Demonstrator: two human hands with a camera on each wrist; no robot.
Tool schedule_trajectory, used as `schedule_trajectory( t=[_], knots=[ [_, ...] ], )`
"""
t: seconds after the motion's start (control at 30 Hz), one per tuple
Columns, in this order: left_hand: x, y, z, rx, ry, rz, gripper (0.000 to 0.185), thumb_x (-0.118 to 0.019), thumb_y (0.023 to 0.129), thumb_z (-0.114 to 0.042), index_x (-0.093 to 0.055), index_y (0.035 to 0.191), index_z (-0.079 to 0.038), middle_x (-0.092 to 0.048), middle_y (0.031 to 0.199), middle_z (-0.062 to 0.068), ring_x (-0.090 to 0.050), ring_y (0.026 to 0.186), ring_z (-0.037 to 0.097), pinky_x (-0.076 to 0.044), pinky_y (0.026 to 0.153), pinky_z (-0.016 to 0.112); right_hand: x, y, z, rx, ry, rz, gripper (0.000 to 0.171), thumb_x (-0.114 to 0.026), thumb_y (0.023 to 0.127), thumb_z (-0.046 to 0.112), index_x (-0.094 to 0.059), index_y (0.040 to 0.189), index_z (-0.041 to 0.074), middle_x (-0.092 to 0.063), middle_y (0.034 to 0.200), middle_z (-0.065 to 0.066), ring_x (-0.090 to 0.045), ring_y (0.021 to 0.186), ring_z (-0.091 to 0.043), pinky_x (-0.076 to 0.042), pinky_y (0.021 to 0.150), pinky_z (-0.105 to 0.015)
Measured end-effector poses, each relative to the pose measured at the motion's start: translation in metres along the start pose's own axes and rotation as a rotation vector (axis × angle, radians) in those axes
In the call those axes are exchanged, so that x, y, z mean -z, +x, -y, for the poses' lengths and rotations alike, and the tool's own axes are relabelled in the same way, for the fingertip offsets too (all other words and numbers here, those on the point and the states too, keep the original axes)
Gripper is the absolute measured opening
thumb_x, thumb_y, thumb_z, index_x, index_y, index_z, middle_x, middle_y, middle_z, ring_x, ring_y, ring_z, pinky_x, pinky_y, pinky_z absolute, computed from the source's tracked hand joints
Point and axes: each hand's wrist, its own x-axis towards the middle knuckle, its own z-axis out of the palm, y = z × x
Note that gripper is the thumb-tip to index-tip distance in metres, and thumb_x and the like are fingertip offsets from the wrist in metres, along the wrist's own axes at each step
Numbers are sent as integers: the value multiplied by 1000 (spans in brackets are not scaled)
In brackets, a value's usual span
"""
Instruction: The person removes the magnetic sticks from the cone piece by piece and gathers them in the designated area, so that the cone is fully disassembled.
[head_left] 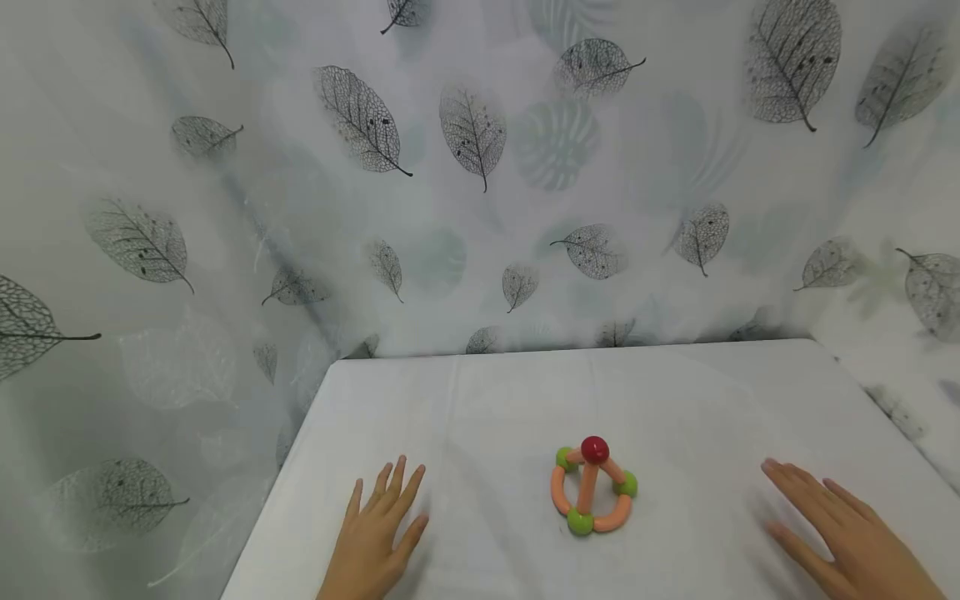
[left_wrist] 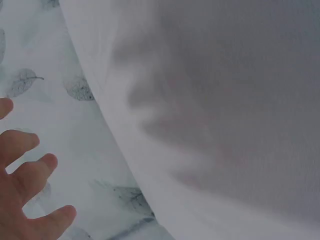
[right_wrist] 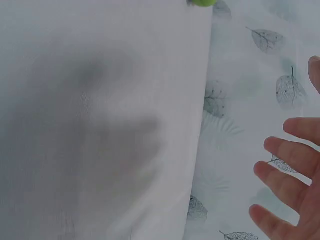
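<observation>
A small ring-shaped toy (head_left: 587, 486) lies on the white table between the two hands. It has orange curved rods, green balls at the joints and a red ball on top where the upper rods meet. To its left, the left hand (head_left: 377, 533) is held over the table with fingers spread, holding nothing. On the other side the right hand (head_left: 851, 533) hovers with its fingers extended and nothing in them. In the right wrist view only a green ball (right_wrist: 203, 2) of the toy shows at the top edge. Both wrist views show spread fingers and hand shadows on the cloth.
The table (head_left: 480, 400) has a white covering, with its back edge against a curtain (head_left: 480, 225) printed with grey leaves. That leaf-patterned material also hangs along the left and right sides of the table.
</observation>
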Motion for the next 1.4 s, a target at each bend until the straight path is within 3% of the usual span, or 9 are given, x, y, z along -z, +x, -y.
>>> schedule_trajectory(
  t=[0.13,0.3,0.37,0.53,0.73,0.83,1.03,1.2,1.4],
  knots=[
    [-3,5,-10,-20,-43,-45,66,-76,94,-34,-51,155,-29,-60,151,7,-58,140,34,-38,113,67,1,10,10,92,78,-161,83,-88,80,24,-51,155,21,-65,144,-8,-9,146,25,1,125,-11],
    [-4,8,-21,-28,-104,-56,60,-78,93,-30,-58,150,-27,-66,144,3,-63,134,31,-43,110,65,3,18,21,174,197,-261,63,-82,88,37,-64,143,13,-56,148,17,-30,142,21,-15,121,-6],
    [-4,9,-24,-30,-114,-63,58,-78,93,-29,-60,148,-25,-68,143,1,-65,132,30,-44,109,64,2,20,26,185,238,-273,60,-78,92,42,-65,141,11,-60,146,14,-34,140,20,-18,119,-5],
    [-4,10,-30,-28,-147,-71,51,-78,93,-28,-65,143,-25,-71,138,-3,-67,129,27,-47,106,63,-2,23,37,180,290,-284,58,-80,91,38,-66,140,10,-67,140,5,-38,139,19,-22,117,-4],
    [-8,11,-43,-10,-207,-81,46,-79,93,-27,-68,138,-27,-72,135,-10,-68,126,21,-49,105,59,-8,27,48,152,308,-270,76,-91,69,7,-66,141,10,-68,140,4,-38,137,19,-23,115,-2],
    [-10,12,-50,-4,-253,-83,44,-78,94,-25,-69,137,-29,-72,134,-14,-68,125,16,-51,104,55,-9,31,54,139,315,-261,83,-91,64,0,-64,142,11,-67,140,5,-38,135,20,-23,113,-1],
    [-18,17,-65,11,-395,-62,43,-77,94,-20,-69,135,-29,-69,135,-18,-67,125,10,-53,102,46,-13,37,69,84,330,-229,84,-90,69,-1,-62,146,18,-68,139,5,-37,131,22,-20,109,2],
    [-25,21,-74,37,-502,-10,45,-74,97,-20,-65,138,-33,-68,137,-17,-66,126,12,-54,103,46,-18,43,82,26,360,-213,80,-89,77,3,-60,148,25,-68,139,5,-37,130,21,-19,107,5],
    [-32,26,-85,87,-650,39,43,-70,100,-23,-63,140,-35,-68,138,-15,-66,128,13,-54,106,43,-25,49,93,-8,417,-196,72,-86,82,7,-61,147,25,-69,138,1,-40,130,20,-21,107,5]
  ],
)
